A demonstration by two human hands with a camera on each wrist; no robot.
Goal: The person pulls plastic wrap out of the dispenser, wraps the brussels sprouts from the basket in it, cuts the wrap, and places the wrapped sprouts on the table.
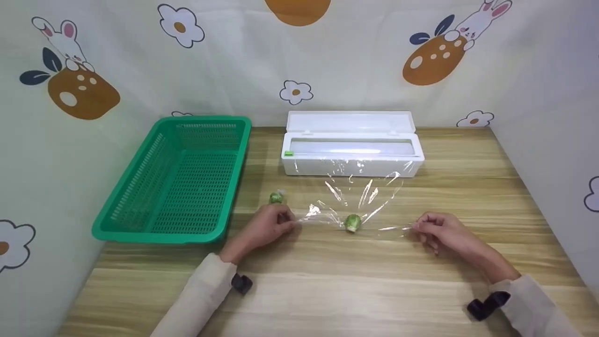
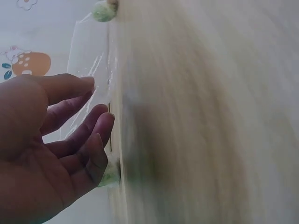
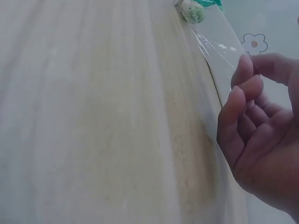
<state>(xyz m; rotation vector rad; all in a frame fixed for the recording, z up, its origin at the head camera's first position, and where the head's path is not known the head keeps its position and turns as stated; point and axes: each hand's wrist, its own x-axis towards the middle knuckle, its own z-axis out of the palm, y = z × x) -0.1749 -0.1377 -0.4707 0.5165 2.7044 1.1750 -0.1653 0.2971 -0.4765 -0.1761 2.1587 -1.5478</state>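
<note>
A green Brussels sprout sits at the front part of a clear sheet of cling film, which stretches forward from a white dispenser box. At the sheet's near left corner, my left hand pinches the film between thumb and fingers. My right hand pinches the near right corner, its fingertips together in the right wrist view. Just beyond the left hand lies a second sprout, with a bit of clear film showing at its top. In the left wrist view the film hangs beyond the fingertips.
A green plastic basket stands on the left of the wooden table. The dispenser's white lid is raised at the back, and a small green slider sits at its left end. Patterned curtains surround the table.
</note>
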